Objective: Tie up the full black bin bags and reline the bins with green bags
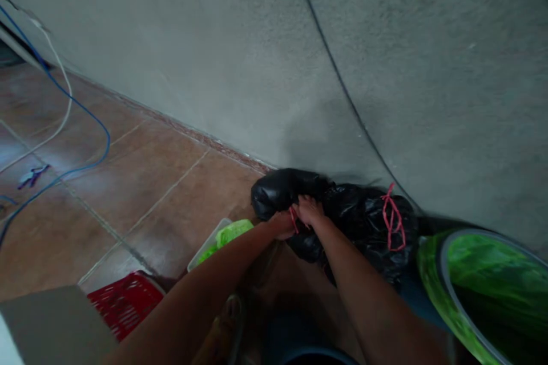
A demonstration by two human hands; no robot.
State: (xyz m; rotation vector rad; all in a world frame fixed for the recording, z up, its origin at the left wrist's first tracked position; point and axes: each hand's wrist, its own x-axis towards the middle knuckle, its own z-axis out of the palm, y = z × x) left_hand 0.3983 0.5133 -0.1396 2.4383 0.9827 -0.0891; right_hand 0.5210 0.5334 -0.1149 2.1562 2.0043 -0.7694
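Note:
A black garbage bag (280, 189) lies on the floor against the wall, and both my hands are at its near side. My left hand (282, 225) is closed at the bag's gathered part, with a red string (293, 218) showing at its fingers. Close beside it, my right hand (309, 210) has its fingers curled on the black plastic by the same string. What exactly lies between the fingers is partly hidden. To the right sits another bunched black bag (363, 211) with a looped red string (393, 219) on it.
A green-lined bin (445, 274) stands at right. At lower left are a red basket (128, 299), a grey box (55, 325) and a white container (199, 254) holding bright green material. A blue cable (100, 125) crosses the tiles; a dark cable (338, 71) hangs along the wall.

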